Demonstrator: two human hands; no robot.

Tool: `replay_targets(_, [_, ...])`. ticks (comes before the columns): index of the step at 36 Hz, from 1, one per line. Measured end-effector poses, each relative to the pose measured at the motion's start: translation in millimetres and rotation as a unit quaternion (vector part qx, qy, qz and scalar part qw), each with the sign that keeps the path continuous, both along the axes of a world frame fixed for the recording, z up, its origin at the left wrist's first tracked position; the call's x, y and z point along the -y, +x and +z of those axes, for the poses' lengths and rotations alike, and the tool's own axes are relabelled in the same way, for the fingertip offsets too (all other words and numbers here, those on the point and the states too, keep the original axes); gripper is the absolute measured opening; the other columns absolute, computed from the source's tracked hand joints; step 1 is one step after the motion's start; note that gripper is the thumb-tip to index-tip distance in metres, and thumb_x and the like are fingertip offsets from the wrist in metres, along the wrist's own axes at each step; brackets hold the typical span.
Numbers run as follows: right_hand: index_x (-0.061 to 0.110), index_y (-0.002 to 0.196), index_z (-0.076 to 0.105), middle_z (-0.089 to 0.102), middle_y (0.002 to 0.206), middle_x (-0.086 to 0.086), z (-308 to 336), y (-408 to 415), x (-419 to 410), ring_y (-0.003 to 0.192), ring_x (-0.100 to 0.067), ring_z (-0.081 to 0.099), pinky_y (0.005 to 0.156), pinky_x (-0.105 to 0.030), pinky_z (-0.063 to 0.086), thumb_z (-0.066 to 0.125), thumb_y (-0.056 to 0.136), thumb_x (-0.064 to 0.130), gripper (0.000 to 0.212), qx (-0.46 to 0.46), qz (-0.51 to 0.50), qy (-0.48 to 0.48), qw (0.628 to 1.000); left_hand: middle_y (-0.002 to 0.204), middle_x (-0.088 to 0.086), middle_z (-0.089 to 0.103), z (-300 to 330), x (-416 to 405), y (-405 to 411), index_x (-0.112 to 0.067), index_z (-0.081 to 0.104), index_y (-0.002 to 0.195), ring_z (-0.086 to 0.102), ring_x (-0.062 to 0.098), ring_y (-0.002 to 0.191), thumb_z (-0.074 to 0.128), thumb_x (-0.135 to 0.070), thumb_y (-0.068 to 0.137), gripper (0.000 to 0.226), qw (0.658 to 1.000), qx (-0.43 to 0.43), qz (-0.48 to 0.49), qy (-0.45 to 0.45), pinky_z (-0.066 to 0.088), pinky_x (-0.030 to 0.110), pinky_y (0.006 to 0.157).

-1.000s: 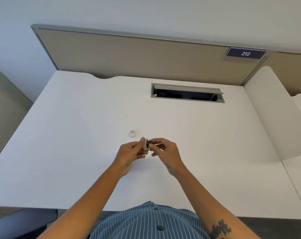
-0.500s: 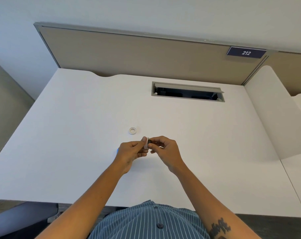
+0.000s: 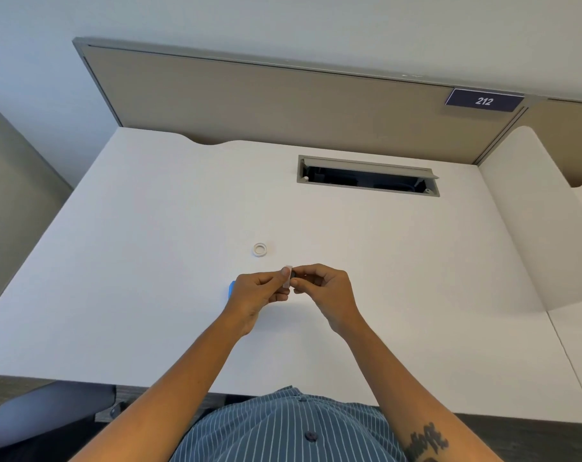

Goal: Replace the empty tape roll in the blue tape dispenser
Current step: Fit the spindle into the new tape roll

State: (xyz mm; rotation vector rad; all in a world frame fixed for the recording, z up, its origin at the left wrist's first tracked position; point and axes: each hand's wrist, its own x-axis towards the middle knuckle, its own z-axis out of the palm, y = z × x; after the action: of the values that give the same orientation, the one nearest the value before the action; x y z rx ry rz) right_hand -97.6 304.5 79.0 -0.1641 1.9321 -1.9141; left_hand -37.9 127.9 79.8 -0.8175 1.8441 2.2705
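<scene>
Over the middle of the white desk [image 3: 143, 261] my two hands meet. My left hand [image 3: 258, 295] pinches a pale tape roll [image 3: 287, 281] held on edge. My right hand [image 3: 326, 293] pinches a small dark hub piece [image 3: 293, 273] pressed against the roll's right face. A sliver of the blue tape dispenser [image 3: 231, 290] shows at the left edge of my left hand; the hand hides the remainder. A small white empty tape ring [image 3: 259, 249] lies flat on the desk just beyond my hands.
An open cable slot [image 3: 367, 176] with a grey flap is set into the desk at the back right. A tan partition [image 3: 266, 98] with a "212" sign stands behind. A white divider [image 3: 536, 221] bounds the right side. A chair part [image 3: 49, 411] shows at lower left.
The blue dispenser edge has come into sight beside my left hand. Both hands stay together on the roll and the dark piece, barely shifting.
</scene>
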Motion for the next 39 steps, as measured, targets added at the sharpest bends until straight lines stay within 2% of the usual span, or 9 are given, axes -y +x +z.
replay_targets(3, [0.011, 0.108, 0.085, 0.086, 0.098, -0.009, 0.0, -0.2, 0.3, 0.080, -0.023, 0.080, 0.082, -0.028, 0.064, 0.085, 0.090, 0.003, 0.021, 0.000, -0.001, 0.005, 1.000, 0.095, 0.007, 0.086, 1.6, -1.9, -0.9, -0.013, 0.086, 0.108, 0.082, 0.022, 0.084, 0.080, -0.049, 0.089, 0.041, 1.000, 0.002, -0.004, -0.030, 0.065, 0.046, 0.097])
replay_targets(5, [0.011, 0.109, 0.085, 0.086, 0.099, -0.010, -0.7, -0.9, 0.7, 0.082, -0.026, 0.081, 0.083, -0.030, 0.065, 0.086, 0.089, 0.003, 0.021, 0.004, -0.007, 0.003, 1.000, 0.095, 0.005, 0.086, 4.1, -4.0, -2.1, -0.014, 0.086, 0.107, 0.083, 0.022, 0.086, 0.071, -0.052, 0.096, 0.043, 0.999, 0.011, -0.012, -0.045, 0.063, 0.045, 0.101])
replay_targets(9, [0.009, 0.110, 0.085, 0.086, 0.103, -0.012, -2.0, -2.9, 1.4, 0.093, -0.035, 0.082, 0.088, -0.038, 0.067, 0.086, 0.089, 0.001, 0.022, 0.009, -0.015, -0.011, 1.000, 0.109, 0.009, 0.084, 8.3, -6.7, -1.9, -0.012, 0.079, 0.123, 0.082, 0.025, 0.100, 0.053, -0.046, 0.109, 0.045, 0.998, 0.017, -0.040, -0.044, 0.056, 0.048, 0.111])
replay_targets(12, [0.008, 0.110, 0.084, 0.086, 0.105, -0.013, -2.0, -4.0, 1.6, 0.098, -0.034, 0.083, 0.092, -0.041, 0.068, 0.085, 0.089, 0.000, 0.022, 0.010, -0.011, -0.024, 1.000, 0.115, 0.009, 0.084, 9.8, -6.8, 0.4, -0.009, 0.080, 0.122, 0.082, 0.025, 0.106, 0.060, -0.035, 0.108, 0.036, 0.999, -0.020, -0.039, -0.012, 0.058, 0.046, 0.109])
replay_targets(15, [0.008, 0.111, 0.084, 0.086, 0.105, -0.014, -1.3, -4.9, 2.1, 0.099, -0.035, 0.083, 0.091, -0.036, 0.067, 0.085, 0.090, 0.000, 0.023, 0.014, -0.010, -0.032, 0.999, 0.116, 0.008, 0.084, 8.6, -5.7, 1.3, -0.009, 0.081, 0.121, 0.081, 0.026, 0.107, 0.067, -0.029, 0.105, 0.029, 0.999, -0.043, -0.021, 0.013, 0.061, 0.044, 0.106])
replay_targets(22, [0.006, 0.111, 0.084, 0.085, 0.106, -0.015, 0.3, -5.5, 3.8, 0.098, -0.034, 0.083, 0.091, -0.032, 0.066, 0.084, 0.089, -0.004, 0.024, 0.018, -0.018, -0.041, 0.999, 0.121, 0.008, 0.082, 3.9, -3.4, 4.4, -0.007, 0.080, 0.124, 0.080, 0.027, 0.112, 0.074, -0.019, 0.100, 0.027, 0.997, -0.055, 0.018, 0.053, 0.061, 0.038, 0.103])
replay_targets(27, [0.008, 0.112, 0.085, 0.085, 0.110, -0.013, 2.1, -5.6, 5.1, 0.102, -0.033, 0.083, 0.097, -0.039, 0.066, 0.085, 0.089, -0.001, 0.024, 0.017, -0.007, -0.047, 0.999, 0.127, 0.004, 0.080, 9.6, -7.3, 5.4, -0.009, 0.078, 0.127, 0.077, 0.026, 0.117, 0.080, -0.035, 0.086, 0.049, 0.997, -0.052, 0.032, 0.041, 0.064, 0.043, 0.100])
replay_targets(33, [0.011, 0.115, 0.085, 0.083, 0.117, -0.011, 4.2, -4.6, 5.6, 0.109, -0.031, 0.081, 0.102, -0.039, 0.064, 0.086, 0.092, 0.008, 0.024, 0.017, 0.007, -0.059, 0.998, 0.120, 0.007, 0.083, 6.7, -7.2, 4.6, -0.009, 0.081, 0.123, 0.080, 0.025, 0.108, 0.084, -0.019, 0.091, 0.033, 0.996, -0.048, 0.060, 0.038, 0.065, 0.038, 0.097])
replay_targets(39, [0.009, 0.117, 0.084, 0.082, 0.120, -0.012, 2.4, -7.3, 4.3, 0.113, -0.031, 0.080, 0.107, -0.047, 0.061, 0.080, 0.095, 0.000, 0.025, 0.013, 0.009, -0.049, 0.999, 0.112, 0.003, 0.085, 0.4, -5.2, 5.7, -0.012, 0.083, 0.118, 0.082, 0.024, 0.103, 0.084, -0.014, 0.090, 0.028, 0.995, -0.060, 0.073, 0.010, 0.065, 0.033, 0.096])
